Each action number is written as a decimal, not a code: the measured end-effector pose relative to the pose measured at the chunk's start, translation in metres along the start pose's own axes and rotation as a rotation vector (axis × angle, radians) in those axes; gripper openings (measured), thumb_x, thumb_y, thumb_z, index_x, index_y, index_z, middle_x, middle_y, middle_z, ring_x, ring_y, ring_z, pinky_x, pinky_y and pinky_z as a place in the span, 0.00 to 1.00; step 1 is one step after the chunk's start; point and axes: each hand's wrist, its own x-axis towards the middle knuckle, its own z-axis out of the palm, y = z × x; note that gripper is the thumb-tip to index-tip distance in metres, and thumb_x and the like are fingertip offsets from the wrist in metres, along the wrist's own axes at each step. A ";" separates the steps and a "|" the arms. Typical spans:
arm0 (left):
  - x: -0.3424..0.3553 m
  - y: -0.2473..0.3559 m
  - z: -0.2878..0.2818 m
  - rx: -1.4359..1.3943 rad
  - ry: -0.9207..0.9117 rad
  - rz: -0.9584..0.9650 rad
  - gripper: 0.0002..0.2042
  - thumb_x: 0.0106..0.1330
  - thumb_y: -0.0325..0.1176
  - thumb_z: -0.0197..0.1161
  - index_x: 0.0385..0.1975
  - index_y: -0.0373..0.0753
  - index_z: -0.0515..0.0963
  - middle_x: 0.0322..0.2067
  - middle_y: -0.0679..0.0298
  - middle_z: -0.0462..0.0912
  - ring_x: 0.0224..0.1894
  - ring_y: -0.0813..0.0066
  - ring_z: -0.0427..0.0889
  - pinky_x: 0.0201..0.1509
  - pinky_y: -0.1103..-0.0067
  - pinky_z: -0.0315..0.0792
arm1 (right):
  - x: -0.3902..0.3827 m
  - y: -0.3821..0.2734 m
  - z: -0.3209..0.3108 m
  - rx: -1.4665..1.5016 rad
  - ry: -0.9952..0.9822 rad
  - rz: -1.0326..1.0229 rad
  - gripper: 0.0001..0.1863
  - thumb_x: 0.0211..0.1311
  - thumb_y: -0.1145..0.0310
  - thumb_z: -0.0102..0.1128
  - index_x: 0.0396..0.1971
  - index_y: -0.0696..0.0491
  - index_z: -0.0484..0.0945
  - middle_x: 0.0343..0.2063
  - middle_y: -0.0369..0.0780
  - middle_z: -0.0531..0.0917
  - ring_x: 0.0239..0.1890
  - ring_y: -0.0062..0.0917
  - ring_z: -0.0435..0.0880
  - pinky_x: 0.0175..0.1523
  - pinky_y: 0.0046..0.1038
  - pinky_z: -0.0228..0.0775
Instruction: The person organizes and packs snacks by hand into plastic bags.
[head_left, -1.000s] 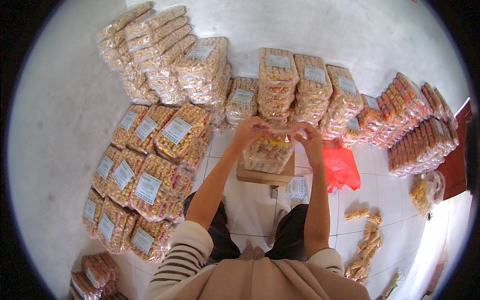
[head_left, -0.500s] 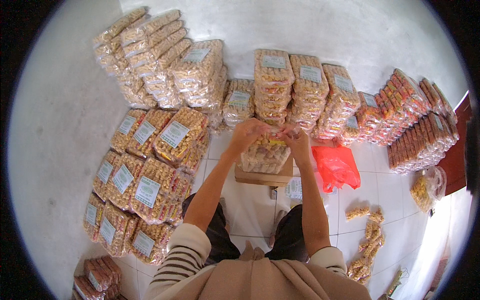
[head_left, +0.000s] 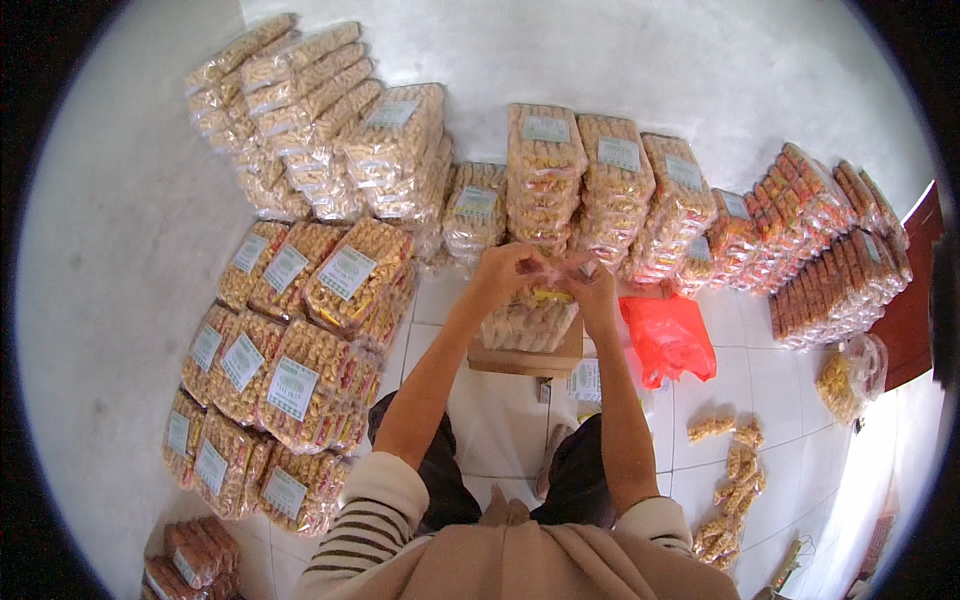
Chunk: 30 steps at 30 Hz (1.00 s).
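Note:
In front of me a clear plastic bag (head_left: 522, 326) packed with pale snack pieces stands on a brown box (head_left: 505, 361). A yellow strip shows near the bag's top. At its upper end my left hand (head_left: 507, 272) is closed in a pinch on the plastic. Beside it, my right hand (head_left: 593, 287) pinches the same gathered top, its fingertips close to those of the left. The fingers partly hide the bag's mouth, so I cannot make out how it is folded or tied.
Stacked snack bags (head_left: 292, 385) with labels rise at my left. More stacks (head_left: 545, 150) line the wall. A red plastic bag (head_left: 668, 340) lies right of the box on the white tiles. Small snack packs (head_left: 742, 480) trail along the floor, near a clear bag of yellow pieces (head_left: 845, 383).
Both hands stay at the bag's top. The left hand has turned slightly and its fingers have shifted on the plastic. The whole view has tipped a little.

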 end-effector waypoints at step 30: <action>-0.008 0.014 0.013 0.269 0.113 0.295 0.11 0.51 0.36 0.67 0.33 0.41 0.81 0.30 0.61 0.81 0.35 0.69 0.78 0.36 0.77 0.72 | -0.031 -0.028 0.005 -0.380 0.150 -0.323 0.06 0.57 0.77 0.56 0.35 0.58 0.77 0.30 0.39 0.81 0.36 0.22 0.79 0.44 0.22 0.70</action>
